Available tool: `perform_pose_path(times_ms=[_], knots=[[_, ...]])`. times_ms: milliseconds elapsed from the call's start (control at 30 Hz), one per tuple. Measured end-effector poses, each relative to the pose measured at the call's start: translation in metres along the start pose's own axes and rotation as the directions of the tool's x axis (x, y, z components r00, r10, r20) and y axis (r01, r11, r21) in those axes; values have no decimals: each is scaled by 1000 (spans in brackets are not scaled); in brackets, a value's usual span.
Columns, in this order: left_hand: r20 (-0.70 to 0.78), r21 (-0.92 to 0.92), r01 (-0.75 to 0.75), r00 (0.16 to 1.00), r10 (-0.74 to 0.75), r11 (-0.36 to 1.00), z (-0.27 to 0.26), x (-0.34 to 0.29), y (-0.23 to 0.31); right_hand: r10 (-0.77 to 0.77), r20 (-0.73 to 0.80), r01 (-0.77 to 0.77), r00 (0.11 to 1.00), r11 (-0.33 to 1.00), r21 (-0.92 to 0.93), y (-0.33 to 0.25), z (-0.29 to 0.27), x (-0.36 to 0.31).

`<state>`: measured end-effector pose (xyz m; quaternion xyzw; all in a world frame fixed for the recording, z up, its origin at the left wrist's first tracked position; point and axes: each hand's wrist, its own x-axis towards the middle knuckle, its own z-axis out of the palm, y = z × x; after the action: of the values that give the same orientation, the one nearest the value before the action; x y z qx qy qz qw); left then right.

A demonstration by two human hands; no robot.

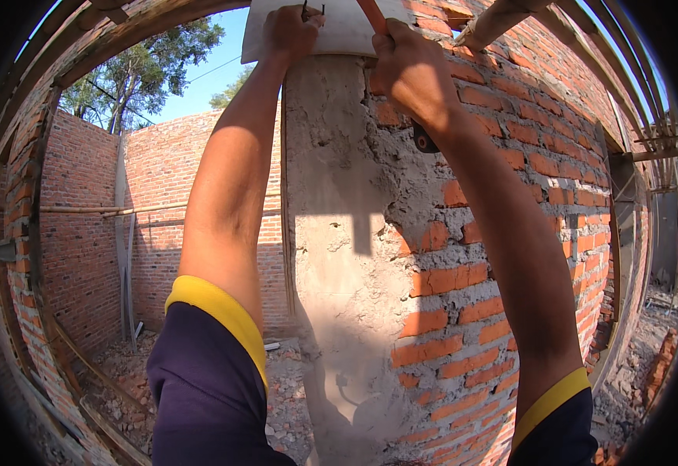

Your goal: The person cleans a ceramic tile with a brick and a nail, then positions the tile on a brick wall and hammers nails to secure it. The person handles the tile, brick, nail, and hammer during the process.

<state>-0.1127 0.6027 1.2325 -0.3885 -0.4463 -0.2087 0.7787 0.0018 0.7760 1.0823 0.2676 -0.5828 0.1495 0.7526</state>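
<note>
Both my arms reach up to a pale flat board (339, 40) at the top of a grey plastered column (331, 155). My left hand (291, 33) is closed against the board, with a small dark nail (323, 9) at its fingertips. Another dark thin piece shows by the fingers, too small to make out. My right hand (417, 74) is wrapped around the handle of a hammer (372, 14), orange above the fist with a black end below it. The hammer's head lies beyond the upper edge of the view.
A rough brick wall (463, 318) with thick mortar adjoins the column on the right. On the left, brick walls (83, 233) enclose a space with a horizontal pole (152, 206) and rubble (285, 396) on the ground. Wooden poles (502, 22) jut out overhead at the right.
</note>
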Motion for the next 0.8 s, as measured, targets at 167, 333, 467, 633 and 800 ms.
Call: perform_pose_path(times_ms=[167,333,467,633,800], knots=[[-5,92,50,999,-49,995,6,3,-7,-250,-103,228,963,956,-187,-4,7,-2],[-51,94,30,998,-25,995,9,1,-6,-106,-53,97,993,984,-146,-7,12,-1],[-34,107,62,998,-59,992,8,3,-4,4,-3,-5,1000,987,-158,-10,14,2],[-58,98,89,995,-83,991,11,3,-6,-175,-87,151,981,962,-228,-17,9,0],[-84,78,83,994,-76,994,13,3,-6,-133,-288,97,948,986,-139,-21,9,5]])
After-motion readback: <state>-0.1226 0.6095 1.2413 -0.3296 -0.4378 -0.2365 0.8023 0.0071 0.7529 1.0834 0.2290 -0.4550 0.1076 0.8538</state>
